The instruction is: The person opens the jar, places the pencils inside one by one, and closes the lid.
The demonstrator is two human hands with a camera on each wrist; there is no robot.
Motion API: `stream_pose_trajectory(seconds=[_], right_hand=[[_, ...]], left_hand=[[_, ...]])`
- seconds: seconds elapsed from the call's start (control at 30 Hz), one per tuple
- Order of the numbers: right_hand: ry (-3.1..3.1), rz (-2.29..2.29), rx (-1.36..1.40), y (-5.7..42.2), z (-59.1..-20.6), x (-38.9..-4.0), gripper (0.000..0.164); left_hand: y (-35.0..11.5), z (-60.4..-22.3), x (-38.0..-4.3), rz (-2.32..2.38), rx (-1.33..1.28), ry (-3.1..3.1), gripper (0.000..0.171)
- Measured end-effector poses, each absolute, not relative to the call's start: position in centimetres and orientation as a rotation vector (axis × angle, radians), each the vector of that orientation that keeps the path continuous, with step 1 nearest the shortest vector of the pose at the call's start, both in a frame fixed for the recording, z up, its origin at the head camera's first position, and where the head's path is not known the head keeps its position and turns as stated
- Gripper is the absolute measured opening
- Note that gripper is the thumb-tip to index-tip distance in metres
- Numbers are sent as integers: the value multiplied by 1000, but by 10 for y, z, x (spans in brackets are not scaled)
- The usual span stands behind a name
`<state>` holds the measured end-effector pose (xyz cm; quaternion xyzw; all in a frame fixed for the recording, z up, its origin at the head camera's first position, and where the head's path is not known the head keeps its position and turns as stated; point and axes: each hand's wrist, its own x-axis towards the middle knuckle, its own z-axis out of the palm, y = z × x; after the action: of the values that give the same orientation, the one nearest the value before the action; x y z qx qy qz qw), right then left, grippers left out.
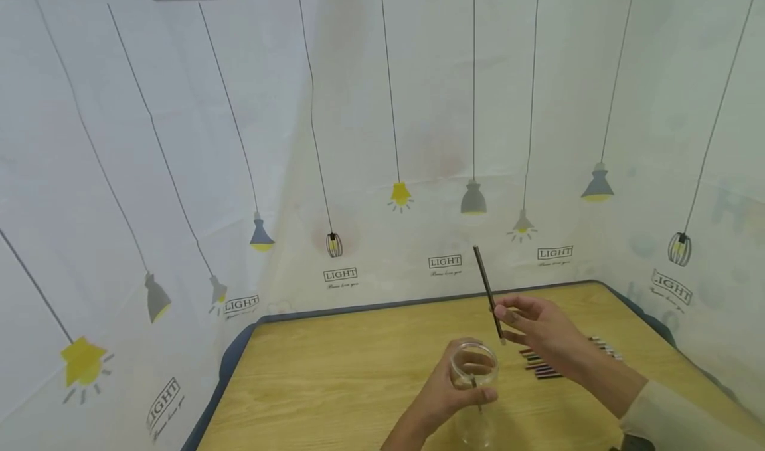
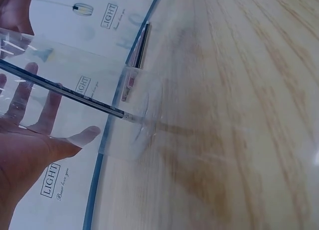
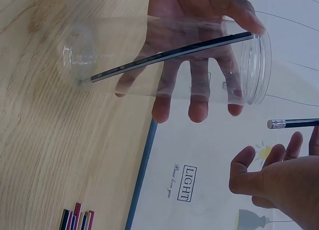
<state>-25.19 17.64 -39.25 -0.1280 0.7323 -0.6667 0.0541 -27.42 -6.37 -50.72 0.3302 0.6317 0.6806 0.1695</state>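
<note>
My left hand grips a clear plastic jar with its fingers and thumb wrapped about the side. The jar has no lid on, and its base is down by the wooden table. Inside it one dark pencil leans at a slant, its eraser end at the bottom. Beyond the jar's mouth, up and to the right, my right hand pinches a second dark pencil. That pencil points upward, with its eraser end lowest, apart from the jar's rim.
Several loose pencils lie on the wooden table to the right, partly behind my right forearm. A blue edge borders the tabletop. White sheeting printed with hanging lamps surrounds the back and sides.
</note>
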Motion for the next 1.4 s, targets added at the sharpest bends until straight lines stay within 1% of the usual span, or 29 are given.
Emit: stream_pose_trajectory(seconds=[0.43, 0.77, 0.93, 1.07, 1.23, 1.4], right_hand=[[2177, -2053, -446, 162, -383, -250, 26], [2099, -2090, -523, 153, -381, -252, 19], [2085, -2098, -533, 150, -381, -253, 18], [2099, -2091, -551, 147, -379, -252, 22], [2100, -2092, -576, 143, -378, -252, 20], [2092, -2095, -578, 139, -379, -253, 21]], left_hand=[[-63, -511, -271, 1967, 949, 1777, 64], [-61, -511, -269, 1959, 930, 1796, 65], [-61, -512, -270, 1955, 931, 1801, 67], [-61, -513, -271, 1958, 935, 1793, 68], [-61, -513, -272, 1954, 954, 1787, 71], [-62, -513, -272, 1951, 950, 1789, 69]])
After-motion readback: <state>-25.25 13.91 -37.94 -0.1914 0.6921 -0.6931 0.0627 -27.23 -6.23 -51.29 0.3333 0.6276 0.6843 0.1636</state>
